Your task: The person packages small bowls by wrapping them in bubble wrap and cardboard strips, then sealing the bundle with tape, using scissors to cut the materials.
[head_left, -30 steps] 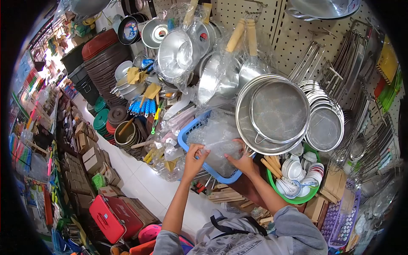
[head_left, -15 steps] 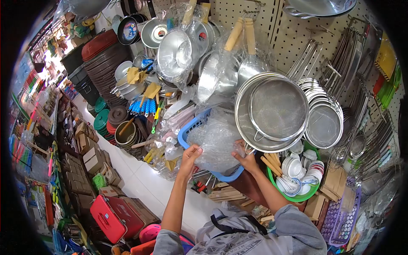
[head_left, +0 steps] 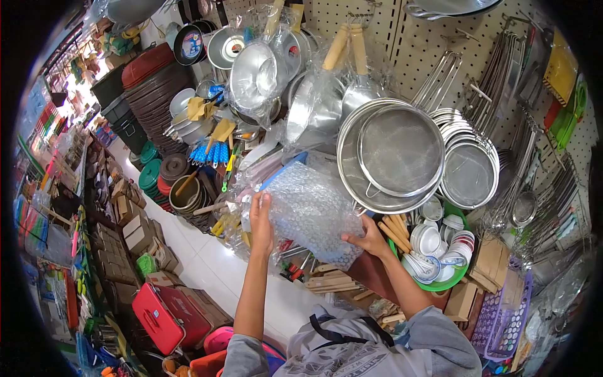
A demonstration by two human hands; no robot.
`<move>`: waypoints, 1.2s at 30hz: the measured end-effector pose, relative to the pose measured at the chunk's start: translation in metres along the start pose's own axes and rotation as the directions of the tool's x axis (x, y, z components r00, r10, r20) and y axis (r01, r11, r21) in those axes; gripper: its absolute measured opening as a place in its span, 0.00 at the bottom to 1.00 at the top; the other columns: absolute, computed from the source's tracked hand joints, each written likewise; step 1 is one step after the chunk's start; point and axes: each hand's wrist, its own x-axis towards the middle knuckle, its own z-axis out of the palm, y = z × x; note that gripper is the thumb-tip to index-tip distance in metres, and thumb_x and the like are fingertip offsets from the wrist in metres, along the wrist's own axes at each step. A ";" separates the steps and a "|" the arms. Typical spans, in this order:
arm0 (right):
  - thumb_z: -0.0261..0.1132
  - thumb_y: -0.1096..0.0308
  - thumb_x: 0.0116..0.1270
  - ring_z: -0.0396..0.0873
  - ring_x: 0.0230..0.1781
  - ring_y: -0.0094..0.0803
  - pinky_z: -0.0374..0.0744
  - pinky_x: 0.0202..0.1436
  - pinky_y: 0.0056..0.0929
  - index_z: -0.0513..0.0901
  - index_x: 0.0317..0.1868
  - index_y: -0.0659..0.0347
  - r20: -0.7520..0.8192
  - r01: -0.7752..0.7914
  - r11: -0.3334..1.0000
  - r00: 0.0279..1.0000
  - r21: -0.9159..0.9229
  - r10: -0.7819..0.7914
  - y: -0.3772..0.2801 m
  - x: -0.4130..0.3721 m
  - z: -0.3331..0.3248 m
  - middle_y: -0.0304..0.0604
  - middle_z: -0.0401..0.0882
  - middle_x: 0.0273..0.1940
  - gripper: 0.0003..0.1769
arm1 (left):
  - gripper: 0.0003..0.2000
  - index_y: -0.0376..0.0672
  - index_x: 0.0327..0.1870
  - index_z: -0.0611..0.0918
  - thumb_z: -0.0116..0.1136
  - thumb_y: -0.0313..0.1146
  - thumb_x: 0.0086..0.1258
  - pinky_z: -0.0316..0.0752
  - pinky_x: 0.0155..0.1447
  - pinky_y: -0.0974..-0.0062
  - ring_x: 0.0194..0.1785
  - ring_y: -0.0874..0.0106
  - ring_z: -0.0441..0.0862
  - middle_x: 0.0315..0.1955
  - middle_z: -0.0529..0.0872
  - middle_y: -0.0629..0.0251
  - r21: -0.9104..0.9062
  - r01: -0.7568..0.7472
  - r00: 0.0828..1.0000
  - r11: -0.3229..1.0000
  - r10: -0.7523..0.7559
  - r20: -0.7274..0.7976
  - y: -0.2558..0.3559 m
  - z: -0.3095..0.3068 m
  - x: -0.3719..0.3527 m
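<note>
A sheet of clear bubble wrap [head_left: 314,204] is spread out in front of me, between my two hands. My left hand [head_left: 261,225] is closed on its left edge, thumb pointing up. At the lower right edge, my right hand [head_left: 370,239] grips the sheet, with the thumb on top and the other fingers partly hidden. Beneath the wrap lies a blue plastic basket [head_left: 286,168], mostly covered, with only part of its rim showing. Large mesh strainers [head_left: 402,151] hang just above my right hand.
A green basin [head_left: 461,276] with small white bowls and spoons stands right of my right hand. Bagged pans [head_left: 254,75] hang from the pegboard [head_left: 433,44]. Stacked buckets [head_left: 157,94] stand at the left, and a red case [head_left: 166,320] lies lower left, beside the tiled aisle.
The bubble wrap has been unfolded from a bunched heap into a wider sheet covering more of the blue basket. My left hand moved left and slightly up; my right moved slightly right and down.
</note>
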 end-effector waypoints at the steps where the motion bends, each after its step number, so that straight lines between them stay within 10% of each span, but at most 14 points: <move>1: 0.77 0.64 0.59 0.72 0.61 0.30 0.68 0.67 0.32 0.70 0.67 0.65 0.077 -0.105 0.994 0.991 0.001 0.105 -0.006 -0.002 -0.004 0.43 0.76 0.58 0.39 | 0.12 0.44 0.52 0.78 0.59 0.40 0.75 0.64 0.58 0.79 0.50 0.80 0.70 0.44 0.76 0.74 0.033 -0.017 1.000 0.999 0.017 -0.006 0.000 -0.001 -0.001; 12: 0.67 0.62 0.70 0.75 0.58 0.25 0.70 0.65 0.28 0.83 0.56 0.61 0.253 -0.286 0.957 0.930 0.040 0.267 -0.018 -0.048 -0.018 0.37 0.81 0.55 0.18 | 0.23 0.40 0.62 0.74 0.67 0.30 0.67 0.65 0.67 0.72 0.61 0.71 0.73 0.50 0.79 0.65 0.231 -0.187 0.982 0.955 0.173 0.081 -0.017 -0.001 -0.045; 18: 0.64 0.58 0.73 0.77 0.56 0.25 0.71 0.63 0.27 0.82 0.56 0.63 0.116 -0.256 0.961 0.963 0.102 0.244 -0.002 -0.083 -0.035 0.37 0.82 0.53 0.19 | 0.25 0.40 0.59 0.76 0.68 0.42 0.66 0.71 0.59 0.71 0.50 0.71 0.77 0.44 0.80 0.65 0.635 -0.234 0.871 0.736 0.450 -0.200 -0.060 -0.003 -0.085; 21: 0.62 0.58 0.74 0.77 0.56 0.26 0.71 0.63 0.27 0.81 0.58 0.64 0.056 -0.309 0.901 0.950 0.304 0.307 -0.002 -0.104 -0.039 0.38 0.82 0.54 0.21 | 0.26 0.40 0.56 0.78 0.61 0.53 0.70 0.73 0.54 0.69 0.41 0.71 0.78 0.42 0.82 0.63 0.550 0.218 0.976 0.806 -0.173 -0.134 -0.070 -0.030 -0.103; 23: 0.62 0.57 0.75 0.77 0.57 0.26 0.71 0.64 0.27 0.80 0.60 0.64 0.048 -0.335 0.855 0.937 0.396 0.345 -0.004 -0.117 -0.043 0.39 0.81 0.55 0.22 | 0.32 0.40 0.53 0.79 0.51 0.64 0.70 0.71 0.45 0.75 0.36 0.74 0.76 0.40 0.79 0.64 0.490 0.440 0.761 0.753 -0.602 0.241 -0.064 -0.038 -0.118; 25: 0.61 0.56 0.75 0.77 0.57 0.26 0.72 0.64 0.28 0.79 0.60 0.64 0.043 -0.290 0.915 0.956 0.281 0.290 -0.003 -0.132 -0.048 0.40 0.81 0.56 0.22 | 0.36 0.40 0.52 0.78 0.45 0.71 0.69 0.68 0.38 0.78 0.34 0.76 0.75 0.40 0.78 0.64 0.448 0.526 0.605 0.722 -0.689 0.399 -0.056 -0.018 -0.148; 30: 0.64 0.58 0.73 0.76 0.56 0.25 0.73 0.62 0.28 0.79 0.61 0.63 0.105 -0.329 0.934 0.943 0.136 0.317 -0.021 -0.184 -0.060 0.40 0.81 0.55 0.22 | 0.40 0.38 0.62 0.71 0.43 0.72 0.69 0.70 0.40 0.78 0.44 0.75 0.79 0.51 0.80 0.62 0.222 0.408 0.826 0.886 -0.461 0.323 -0.096 0.037 -0.207; 31: 0.65 0.59 0.72 0.76 0.56 0.24 0.73 0.62 0.28 0.79 0.61 0.63 0.104 -0.346 0.933 0.936 0.094 0.336 -0.032 -0.196 -0.062 0.40 0.81 0.55 0.22 | 0.29 0.41 0.73 0.63 0.52 0.46 0.77 0.76 0.61 0.66 0.61 0.69 0.78 0.62 0.77 0.61 0.060 0.461 0.822 0.885 -0.452 0.347 -0.095 0.041 -0.217; 36: 0.68 0.59 0.69 0.76 0.57 0.24 0.75 0.60 0.27 0.76 0.63 0.63 0.056 -0.293 0.956 0.955 0.011 0.292 -0.029 -0.262 -0.086 0.40 0.80 0.56 0.27 | 0.31 0.47 0.77 0.57 0.54 0.26 0.75 0.79 0.60 0.67 0.62 0.67 0.77 0.63 0.75 0.57 -0.046 0.364 0.903 0.930 -0.341 0.261 -0.102 0.097 -0.261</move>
